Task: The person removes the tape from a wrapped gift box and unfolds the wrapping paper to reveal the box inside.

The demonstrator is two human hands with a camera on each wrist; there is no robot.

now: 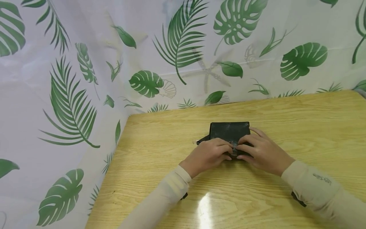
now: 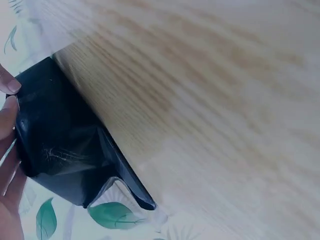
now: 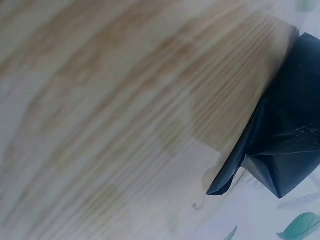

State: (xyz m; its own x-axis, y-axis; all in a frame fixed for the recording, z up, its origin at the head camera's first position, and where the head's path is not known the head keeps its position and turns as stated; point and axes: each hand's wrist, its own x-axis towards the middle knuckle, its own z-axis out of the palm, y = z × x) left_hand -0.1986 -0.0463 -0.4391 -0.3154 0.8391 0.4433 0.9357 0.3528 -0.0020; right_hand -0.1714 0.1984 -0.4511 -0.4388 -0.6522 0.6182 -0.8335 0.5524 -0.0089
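Note:
A black box-shaped packet in glossy, creased wrapping [image 1: 229,128] lies between the two hands on the table. At its left end a loose fold of the wrapping [image 2: 132,187] sticks out. The left hand [image 1: 208,155] pinches the packet's near edge around the middle, thumb below and fingers above. Just to its right, the right hand [image 1: 262,153] pinches the same edge, with one finger reaching along the packet's right side. Fingertips nearly meet, and they hide part of the near edge. In the right wrist view the creased wrapping [image 3: 287,135] shows, but no hand.
The wood-grain table [image 1: 151,152] spreads around the packet. A white curtain with green leaves [image 1: 183,86] hangs along the table's back and left edges. Small dark objects show under both sleeves [image 1: 171,184].

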